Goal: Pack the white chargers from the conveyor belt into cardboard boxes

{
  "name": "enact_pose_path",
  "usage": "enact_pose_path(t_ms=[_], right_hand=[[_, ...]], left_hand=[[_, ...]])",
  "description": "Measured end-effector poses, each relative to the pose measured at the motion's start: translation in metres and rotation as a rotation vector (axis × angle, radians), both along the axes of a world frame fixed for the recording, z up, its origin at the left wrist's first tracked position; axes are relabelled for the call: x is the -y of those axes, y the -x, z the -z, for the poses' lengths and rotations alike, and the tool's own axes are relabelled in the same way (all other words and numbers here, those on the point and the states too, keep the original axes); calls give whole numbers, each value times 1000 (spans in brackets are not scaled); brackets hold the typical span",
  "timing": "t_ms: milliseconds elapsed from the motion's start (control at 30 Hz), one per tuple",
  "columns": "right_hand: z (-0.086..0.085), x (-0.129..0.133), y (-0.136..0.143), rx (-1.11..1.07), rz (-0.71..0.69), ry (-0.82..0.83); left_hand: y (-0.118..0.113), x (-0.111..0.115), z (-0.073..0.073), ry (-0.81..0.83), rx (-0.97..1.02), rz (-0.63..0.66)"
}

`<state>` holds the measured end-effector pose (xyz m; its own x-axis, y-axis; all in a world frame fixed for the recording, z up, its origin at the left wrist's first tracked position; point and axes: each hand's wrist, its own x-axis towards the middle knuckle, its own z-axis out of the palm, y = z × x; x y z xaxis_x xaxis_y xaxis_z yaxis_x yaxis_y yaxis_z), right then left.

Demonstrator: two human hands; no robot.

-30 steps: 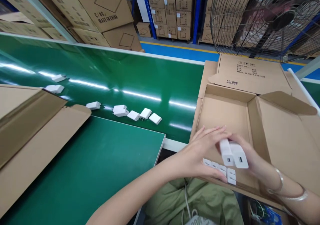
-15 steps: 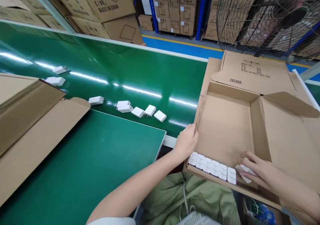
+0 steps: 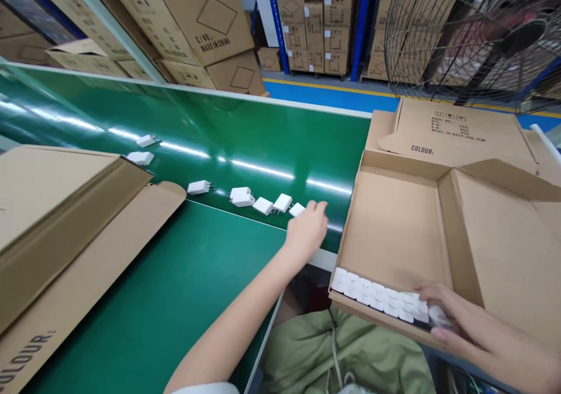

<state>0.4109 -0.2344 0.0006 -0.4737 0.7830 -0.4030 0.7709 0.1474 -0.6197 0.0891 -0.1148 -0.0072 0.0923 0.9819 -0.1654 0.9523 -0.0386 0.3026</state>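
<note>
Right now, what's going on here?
A person's right hand holds a motion-blurred white plastic plug charger at the right end of a row of similar chargers along the near side of an open brown cardboard box. The left hand is at another white charger on the glossy green surface; whether it grips is unclear. More chargers lie farther left.

Belt point(image 3: 272, 131) glare; right fingers point(image 3: 433, 291) seemingly blurred.

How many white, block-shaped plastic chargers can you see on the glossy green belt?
8 white chargers: two at far left, one by the brown cardboard flap, an overlapping pair, two side by side, and one partly behind the left hand. The flap or hand may hide more.
</note>
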Motion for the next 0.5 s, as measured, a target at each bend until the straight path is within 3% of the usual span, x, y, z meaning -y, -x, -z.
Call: enact_pose_path(t_ms=[100,200,300,367,500], right_hand=[[0,-2,1,11,32,126],[-2,-6,6,20,114,174],[-4,-7,9,-11,136,193],[-2,-8,10,-33,129,182],[8,-8,10,-42,72,101]], left_hand=[[27,-19,5,-36,-225,91],[42,-32,16,30,-216,231],[47,-40,19,9,-180,249],[49,-44,15,-17,-138,194],[58,-48,9,-96,-14,-117]])
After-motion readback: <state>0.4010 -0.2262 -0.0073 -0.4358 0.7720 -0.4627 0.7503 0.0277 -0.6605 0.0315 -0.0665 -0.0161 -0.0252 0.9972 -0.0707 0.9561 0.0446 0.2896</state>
